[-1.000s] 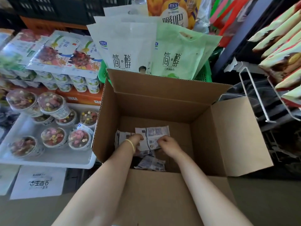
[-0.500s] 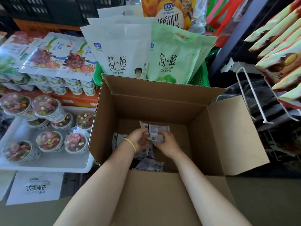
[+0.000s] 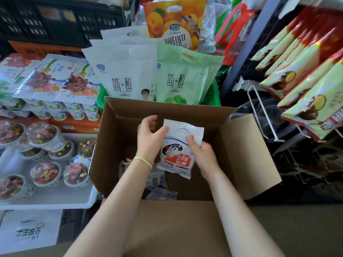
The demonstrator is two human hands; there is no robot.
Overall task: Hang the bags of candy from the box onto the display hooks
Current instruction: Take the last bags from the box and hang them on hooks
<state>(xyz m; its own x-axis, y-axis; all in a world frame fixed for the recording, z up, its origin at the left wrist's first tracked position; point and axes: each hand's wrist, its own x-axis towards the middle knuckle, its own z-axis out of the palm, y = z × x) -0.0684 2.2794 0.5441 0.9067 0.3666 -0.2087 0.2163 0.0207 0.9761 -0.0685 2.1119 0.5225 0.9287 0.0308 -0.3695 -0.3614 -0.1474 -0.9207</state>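
A white candy bag point(image 3: 179, 145) with a rabbit picture and red label is held upright above the open cardboard box point(image 3: 248, 156). My right hand point(image 3: 202, 154) grips its right edge. My left hand point(image 3: 150, 138) pinches its upper left corner with the thumb, the other fingers curled loose. More candy bags point(image 3: 159, 191) lie on the box floor, partly hidden by my arms. A bare white wire display hook point(image 3: 263, 115) sticks out at the right, beside hooks loaded with green and red snack bags point(image 3: 304, 80).
Large white and green yoghurt bags point(image 3: 133, 76) stand in a green basket just behind the box. Stacked yoghurt cups point(image 3: 55, 106) and a white tray point(image 3: 55, 203) of lidded fruit cups fill the left side. Black crates sit at the back left.
Both hands have risen from the box floor, lifting one candy bag up and turning its printed front toward me. The view has shifted slightly.
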